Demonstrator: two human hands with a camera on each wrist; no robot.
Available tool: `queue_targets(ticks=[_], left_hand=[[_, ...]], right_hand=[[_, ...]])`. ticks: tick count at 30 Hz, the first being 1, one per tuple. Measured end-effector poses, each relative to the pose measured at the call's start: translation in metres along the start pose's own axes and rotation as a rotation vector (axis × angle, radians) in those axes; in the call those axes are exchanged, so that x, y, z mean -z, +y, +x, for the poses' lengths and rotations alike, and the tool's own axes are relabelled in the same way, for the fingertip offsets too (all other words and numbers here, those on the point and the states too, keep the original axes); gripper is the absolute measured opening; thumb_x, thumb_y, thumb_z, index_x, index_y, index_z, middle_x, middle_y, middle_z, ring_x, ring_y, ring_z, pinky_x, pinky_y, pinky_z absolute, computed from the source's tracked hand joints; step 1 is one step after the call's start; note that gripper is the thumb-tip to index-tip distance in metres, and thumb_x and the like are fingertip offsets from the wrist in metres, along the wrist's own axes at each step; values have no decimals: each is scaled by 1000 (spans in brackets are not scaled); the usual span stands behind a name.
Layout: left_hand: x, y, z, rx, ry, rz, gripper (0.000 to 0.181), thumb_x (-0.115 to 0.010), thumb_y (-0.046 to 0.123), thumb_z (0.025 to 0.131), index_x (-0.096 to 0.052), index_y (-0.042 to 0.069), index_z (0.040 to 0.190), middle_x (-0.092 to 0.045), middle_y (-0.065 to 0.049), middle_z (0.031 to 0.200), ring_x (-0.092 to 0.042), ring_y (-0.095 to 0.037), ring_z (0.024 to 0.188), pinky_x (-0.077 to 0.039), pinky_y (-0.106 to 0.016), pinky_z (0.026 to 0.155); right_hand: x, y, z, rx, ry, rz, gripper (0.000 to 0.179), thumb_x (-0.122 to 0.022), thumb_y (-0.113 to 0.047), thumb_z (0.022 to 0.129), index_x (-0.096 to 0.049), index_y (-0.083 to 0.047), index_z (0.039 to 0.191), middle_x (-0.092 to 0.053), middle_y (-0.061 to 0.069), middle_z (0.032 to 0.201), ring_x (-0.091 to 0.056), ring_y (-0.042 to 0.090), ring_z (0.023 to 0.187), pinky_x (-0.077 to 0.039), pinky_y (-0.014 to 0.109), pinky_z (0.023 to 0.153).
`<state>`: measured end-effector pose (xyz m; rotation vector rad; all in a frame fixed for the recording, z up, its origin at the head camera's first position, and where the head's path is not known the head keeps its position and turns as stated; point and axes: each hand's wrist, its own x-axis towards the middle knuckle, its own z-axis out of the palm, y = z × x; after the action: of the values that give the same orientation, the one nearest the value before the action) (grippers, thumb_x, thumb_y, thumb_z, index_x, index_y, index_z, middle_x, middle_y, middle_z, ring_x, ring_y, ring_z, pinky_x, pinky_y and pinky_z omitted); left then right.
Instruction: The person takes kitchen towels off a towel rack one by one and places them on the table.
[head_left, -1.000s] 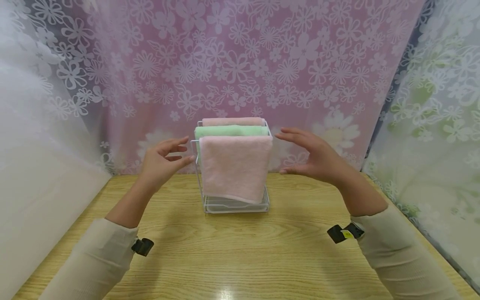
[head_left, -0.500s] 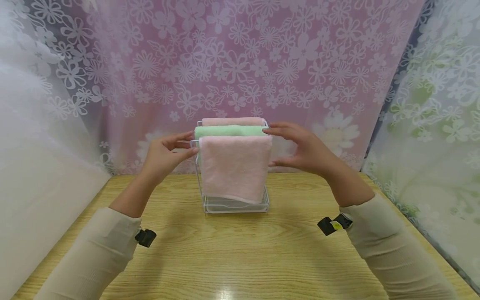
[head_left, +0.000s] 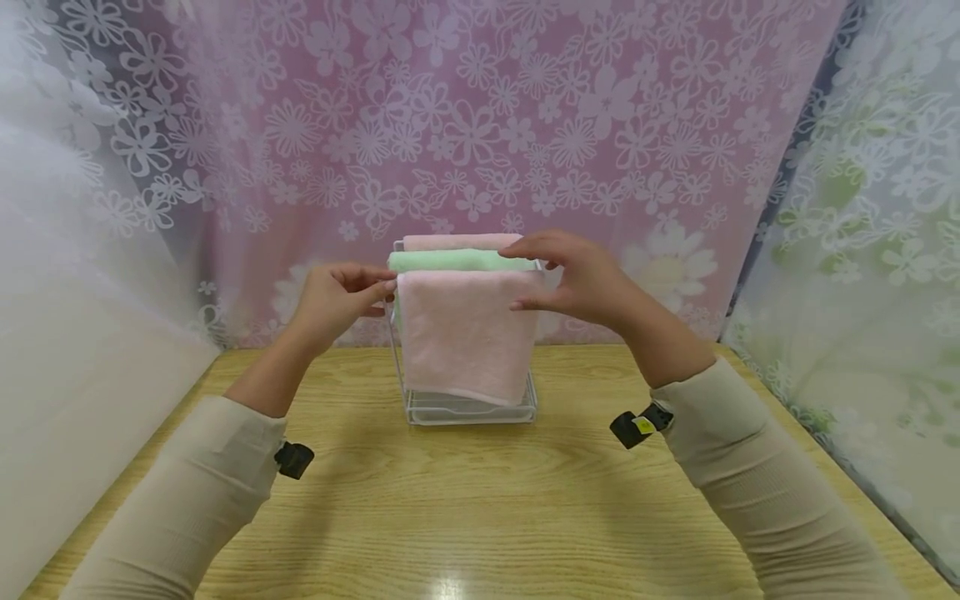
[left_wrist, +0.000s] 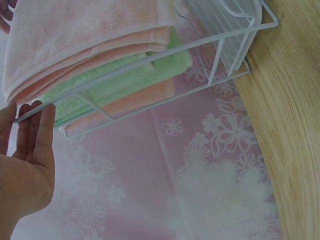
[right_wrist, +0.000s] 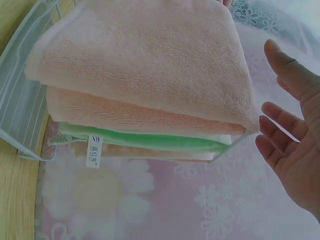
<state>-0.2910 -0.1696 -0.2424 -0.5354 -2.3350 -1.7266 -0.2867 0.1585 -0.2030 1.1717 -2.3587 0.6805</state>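
Observation:
A white wire towel rack (head_left: 399, 358) stands in the middle of the table. Over its front bar hangs a folded pink towel (head_left: 461, 342). A green towel (head_left: 450, 260) lies behind it, and another pink towel (head_left: 457, 242) is at the back. My left hand (head_left: 330, 304) pinches the rack's upper left front corner, thumb and fingers either side of the wire in the left wrist view. My right hand (head_left: 585, 279) hovers at the towels' upper right, fingers spread apart and holding nothing. A white label (right_wrist: 93, 151) sticks out from the towels in the right wrist view.
A shallow tray (head_left: 472, 414) forms the rack's base on the wood-grain table (head_left: 450, 500). Close behind stands a pink floral curtain (head_left: 480, 125). Pale sheets hang along the left side (head_left: 90, 292) and right side (head_left: 862, 292).
My left hand has come in from the left and taken hold of the rack's corner. The right hand has moved left and slightly up over the towels. Rack and towels stay almost in place.

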Motion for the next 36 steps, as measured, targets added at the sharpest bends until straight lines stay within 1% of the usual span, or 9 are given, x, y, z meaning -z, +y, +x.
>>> queue_targets(ticks=[4,8,16,19,23,28,31,33,36], left_hand=[[1,-1,2,24,-4,-5,24,-70,12,92,-71,-5,108,-72,-12,94,-69,-21,84,-59,-35,74],[2,-4,4,15,-13,8,21,-70,12,92,-72,-4,106,-71,-13,91,-69,-22,83,-60,-35,73],[5,-7,7,21,-47,1,18,-69,10,92,-70,-3,105,-66,-23,94,-66,-31,86,-60,-35,73],[6,-7,8,21,-57,-2,17,-69,11,92,-70,-2,103,-65,-25,95,-66,-34,88,-60,-35,73],[6,-7,9,16,-67,-5,16,-69,11,93,-70,-2,102,-65,-24,94,-66,-33,87,-60,-35,73],[6,-7,10,1,-78,-4,16,-68,11,93,-69,-3,101,-66,-20,91,-66,-29,84,-60,-35,73],[6,-6,10,-3,-84,-4,16,-69,11,93,-69,-3,100,-66,-17,89,-66,-31,85,-60,-35,73],[6,-6,11,-3,-87,-2,17,-69,11,93,-68,-4,101,-66,-17,89,-66,-32,85,-60,-35,73],[7,-5,11,-5,-98,9,20,-68,12,93,-67,-6,102,-66,-18,90,-67,-29,83,-60,-36,74]], right_hand=[[-4,0,10,-11,-16,13,55,-87,-22,75,-67,-9,125,-65,3,123,-58,22,109,-50,41,85],[-7,-3,19,-54,-45,27,51,-86,-25,77,-69,-12,123,-66,0,121,-58,20,107,-50,40,83],[-16,-10,35,-141,-117,34,45,-84,-27,79,-72,-14,120,-67,-2,117,-58,21,106,-50,35,80],[-18,-11,39,-175,-128,47,45,-85,-25,78,-72,-14,119,-68,-1,116,-57,21,102,-51,34,77],[-21,-9,43,-192,-134,51,43,-86,-23,77,-73,-14,117,-69,0,113,-57,20,97,-50,33,72],[-22,-7,48,-211,-138,72,38,-85,-21,78,-75,-13,113,-70,1,108,-57,19,94,-49,34,72],[-23,-9,50,-229,-143,93,36,-86,-21,77,-76,-14,111,-71,0,104,-58,18,93,-49,34,71],[-23,-10,51,-238,-147,98,36,-86,-22,77,-76,-15,111,-71,-2,103,-58,17,93,-50,33,71],[-25,-11,52,-232,-147,101,36,-86,-23,77,-76,-15,111,-71,-2,101,-58,16,92,-50,33,70]])
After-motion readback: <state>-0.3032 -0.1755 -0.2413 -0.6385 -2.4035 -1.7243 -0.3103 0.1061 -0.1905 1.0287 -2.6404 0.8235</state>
